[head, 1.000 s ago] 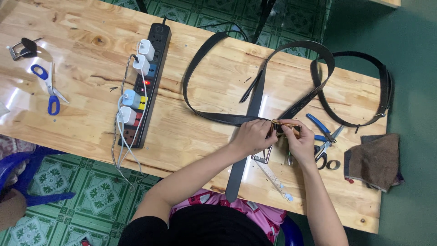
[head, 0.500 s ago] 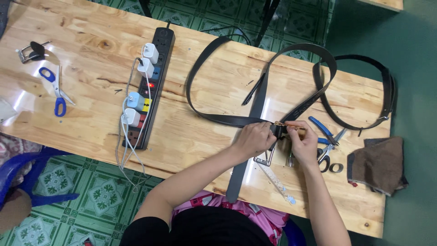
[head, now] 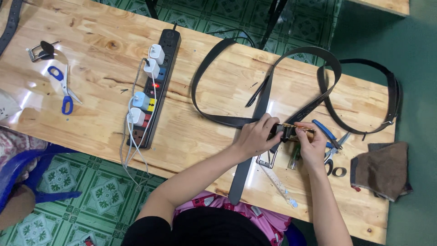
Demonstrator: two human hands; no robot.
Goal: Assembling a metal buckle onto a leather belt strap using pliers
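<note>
Blue scissors [head: 63, 89] and power strip [head: 151, 89] at 9 o'clock, bare counter [head: 200, 132] between. Left hand [head: 256, 136], grip pinching black belt [head: 264, 98]; right hand [head: 312, 145], grip closed on gold buckle [head: 293, 130]. Pliers [head: 328, 139] at 3 o'clock, near counter's front edge.

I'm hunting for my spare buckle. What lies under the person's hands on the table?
A silver buckle frame and a clear ruler lie below the left hand. The right hand covers part of the blue-handled pliers; anything beneath the palms is hidden.
</note>
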